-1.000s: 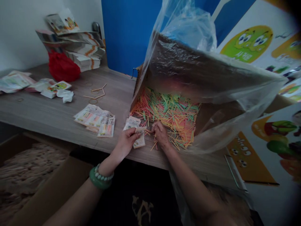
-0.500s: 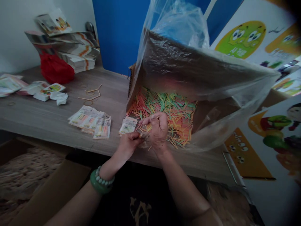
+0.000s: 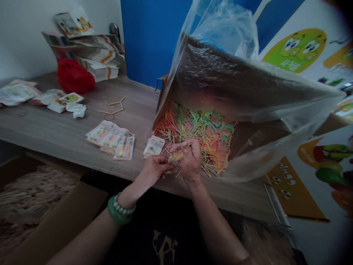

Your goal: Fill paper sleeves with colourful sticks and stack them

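Observation:
My left hand [image 3: 154,168] pinches the edge of a small clear packet [image 3: 173,161] with printing on it, between thumb and fingers. Close beside it, my right hand [image 3: 191,162] is curled, its fingers bent toward the packet's mouth. A few yellow sticks [image 3: 178,154] show under those fingers. Behind both hands lies a heap of thin coloured sticks [image 3: 205,127], pink, green, yellow and orange, inside a tipped carton lined with a clear plastic bag [image 3: 220,77]. To the left of my hands are a flat packet stack [image 3: 154,145] and several filled stick packets [image 3: 124,146].
Farther left lie joined sticks [image 3: 117,106], rubber bands [image 3: 109,117], a crumpled tissue [image 3: 76,109] and a small printed box [image 3: 65,102]. A red bag [image 3: 74,76] leans by stacked flat cartons [image 3: 102,59]. A blue panel [image 3: 150,40] stands behind; printed cartons [image 3: 298,187] are at right.
The view has turned slightly left, so the table things appear farther right. My right hand's fingers have bent down closer to the packet, and yellow sticks show more clearly beneath them.

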### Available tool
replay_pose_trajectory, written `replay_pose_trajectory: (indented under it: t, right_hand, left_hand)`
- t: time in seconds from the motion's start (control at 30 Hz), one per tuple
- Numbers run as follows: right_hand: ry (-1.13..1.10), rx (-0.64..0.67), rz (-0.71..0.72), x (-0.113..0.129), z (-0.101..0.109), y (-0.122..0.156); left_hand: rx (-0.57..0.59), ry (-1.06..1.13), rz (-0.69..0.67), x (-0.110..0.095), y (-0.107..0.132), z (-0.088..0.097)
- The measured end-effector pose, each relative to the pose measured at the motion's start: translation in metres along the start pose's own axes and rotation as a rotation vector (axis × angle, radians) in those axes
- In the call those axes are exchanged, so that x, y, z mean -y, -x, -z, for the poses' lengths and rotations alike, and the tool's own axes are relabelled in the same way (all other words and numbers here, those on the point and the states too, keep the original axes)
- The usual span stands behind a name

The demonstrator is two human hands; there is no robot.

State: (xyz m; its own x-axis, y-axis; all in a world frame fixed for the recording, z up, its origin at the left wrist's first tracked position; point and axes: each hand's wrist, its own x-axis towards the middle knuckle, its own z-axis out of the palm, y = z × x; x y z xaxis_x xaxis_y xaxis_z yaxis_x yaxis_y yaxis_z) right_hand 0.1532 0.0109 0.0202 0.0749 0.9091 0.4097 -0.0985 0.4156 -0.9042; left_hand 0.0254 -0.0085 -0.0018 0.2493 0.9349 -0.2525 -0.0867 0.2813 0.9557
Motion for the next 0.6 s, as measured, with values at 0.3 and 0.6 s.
replay_pose_trajectory:
  t: [0.3,0.6]
  right_hand:
    - [-0.128,-0.031,-0.139,-0.0069,0.0064,-0.0030]
    - [-0.036,-0.036,-0.120,-0.0037,0.0073,0.0002]
  left_hand:
    - [0.043,-0.015,-0.016,0.0040,-0.0005,-0.0026]
    - [0.055,0.018,0.026,0.0087,-0.0021,-0.0035]
